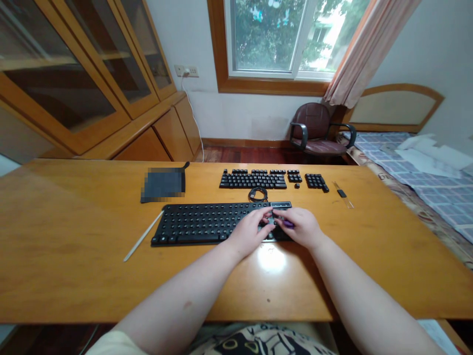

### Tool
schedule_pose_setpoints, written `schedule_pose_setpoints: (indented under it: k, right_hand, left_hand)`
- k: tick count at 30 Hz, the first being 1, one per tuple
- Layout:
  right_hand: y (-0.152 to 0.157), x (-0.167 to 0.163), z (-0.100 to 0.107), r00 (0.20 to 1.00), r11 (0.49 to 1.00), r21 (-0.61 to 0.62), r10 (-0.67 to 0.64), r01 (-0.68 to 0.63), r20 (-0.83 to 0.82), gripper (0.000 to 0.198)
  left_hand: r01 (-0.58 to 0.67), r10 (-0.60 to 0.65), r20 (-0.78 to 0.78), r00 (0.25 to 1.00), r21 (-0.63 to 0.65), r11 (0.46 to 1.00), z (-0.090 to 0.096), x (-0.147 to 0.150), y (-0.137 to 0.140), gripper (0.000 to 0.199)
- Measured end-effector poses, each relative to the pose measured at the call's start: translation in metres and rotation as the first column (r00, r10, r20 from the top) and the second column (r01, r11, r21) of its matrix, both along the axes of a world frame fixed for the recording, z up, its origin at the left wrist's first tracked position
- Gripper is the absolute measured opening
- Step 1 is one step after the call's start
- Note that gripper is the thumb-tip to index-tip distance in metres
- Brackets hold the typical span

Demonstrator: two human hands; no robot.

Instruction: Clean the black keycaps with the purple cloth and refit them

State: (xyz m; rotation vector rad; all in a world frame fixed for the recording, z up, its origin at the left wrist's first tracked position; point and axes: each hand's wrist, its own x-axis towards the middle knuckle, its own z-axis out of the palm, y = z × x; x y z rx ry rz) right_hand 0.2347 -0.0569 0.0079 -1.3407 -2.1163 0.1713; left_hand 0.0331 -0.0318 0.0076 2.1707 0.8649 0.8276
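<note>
Nearest is a patterned shirt (258, 340); past it, on the tabletop (177, 291), lies the mostly bare keyboard (199, 224). At its right end the right hand (303, 226) grips a purple object (288, 224) — the left hand (248, 231) curls narrowly, its hold unclear. Fine keyboard work seems underway; next calls for steadiness.

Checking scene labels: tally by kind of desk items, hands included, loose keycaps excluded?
Keyboard base: 1
Coiled cable: 1
Dark pouch: 1
White stick: 1
Black tool with wire ends: 1
Purple item, partly hidden: 1
Hands (left hand, right hand): 2
Total: 8
</note>
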Motion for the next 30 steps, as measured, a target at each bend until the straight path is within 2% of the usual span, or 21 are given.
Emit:
schedule_pose_setpoints:
  k: [1, 3, 5, 8, 11, 14, 17, 19, 22, 24, 27, 30]
  right_hand:
    - [-0.003, -0.007, -0.001, 0.997, 0.997, 0.016, 0.072, -0.072, -0.008, 0.028]
    - [-0.005, -0.017, -0.004, 0.991, 0.99, 0.066, 0.13, -0.128, -0.034, 0.027]
    - [-0.004, -0.02, -0.005, 0.986, 0.985, 0.087, 0.156, -0.151, -0.056, 0.026]
    - [-0.002, -0.02, -0.004, 0.983, 0.988, 0.054, 0.147, -0.142, -0.107, 0.023]
    - [-0.001, -0.013, -0.003, 0.96, 0.998, 0.019, -0.052, 0.06, -0.276, 0.025]
    - [0.002, -0.004, -0.002, 0.883, 0.962, 0.044, -0.23, 0.271, -0.409, 0.025]
    - [0.008, 0.005, -0.001, 0.87, 0.931, 0.071, -0.306, 0.358, -0.386, 0.035]
    - [0.01, 0.008, 0.0, 0.832, 0.905, 0.028, -0.378, 0.425, -0.407, 0.038]
    - [0.012, 0.006, -0.001, 0.73, 0.871, -0.093, -0.459, 0.483, -0.507, 0.038]
    - [0.013, 0.001, -0.003, 0.67, 0.878, -0.166, -0.453, 0.448, -0.587, 0.037]
    - [0.014, -0.006, -0.01, 0.582, 0.919, -0.27, -0.392, 0.288, -0.712, 0.036]
    - [0.014, -0.014, -0.016, 0.501, 0.93, -0.361, -0.345, 0.068, -0.794, 0.037]
  left_hand:
    - [0.002, -0.002, 0.004, 1.0, -0.01, 1.0, 0.0, 0.0, 0.001, 0.038]
    - [0.007, -0.007, 0.001, 1.0, -0.029, 1.0, -0.001, 0.0, 0.002, 0.03]
    - [-0.002, 0.002, 0.0, 1.0, -0.051, 0.999, -0.002, 0.001, 0.003, 0.024]
    - [-0.041, 0.042, 0.022, 0.999, -0.07, 0.997, -0.003, 0.001, 0.004, 0.021]
    - [-0.08, 0.083, 0.05, 0.995, -0.069, 0.994, -0.001, 0.001, 0.004, 0.021]
    - [-0.082, 0.083, 0.058, 0.995, -0.01, 0.997, 0.001, 0.002, 0.005, 0.022]
    - [-0.061, 0.055, 0.057, 0.997, 0.113, 0.992, 0.0, 0.004, 0.002, 0.023]
    - [-0.045, 0.044, 0.011, 0.999, 0.217, 0.975, -0.002, 0.009, -0.004, 0.025]
    - [0.113, -0.059, -0.143, 0.988, 0.403, 0.908, -0.007, 0.019, -0.013, 0.026]
    - [0.167, -0.097, -0.173, 0.98, 0.457, 0.874, -0.01, 0.026, -0.018, 0.029]
    - [0.041, -0.029, -0.034, 0.999, 0.448, 0.893, -0.011, 0.032, -0.018, 0.03]
    - [-0.037, -0.008, 0.11, 0.994, 0.399, 0.916, -0.007, 0.029, -0.011, 0.027]
